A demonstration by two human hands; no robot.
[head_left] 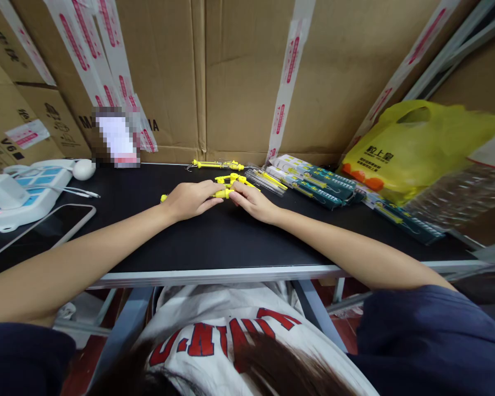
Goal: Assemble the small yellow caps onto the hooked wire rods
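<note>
Over the middle of the black tabletop, my left hand is closed around a slim yellow plastic tool. One yellow end sticks out past the wrist side of that hand. At the tool's other end, my right hand pinches with thumb and fingers; its fingertips partly hide what they grip. Just beyond the hands lie more yellow plastic parts. Farther back rests a similar yellow tool with thin metal wire and a hook at its left end. Right of these is a bundle of thin metal rods.
Several teal-and-white packages lie to the right, beside a yellow plastic bag and clear plastic packaging. At left are a white power strip, a phone and a blurred lit screen. Cardboard boxes wall the back.
</note>
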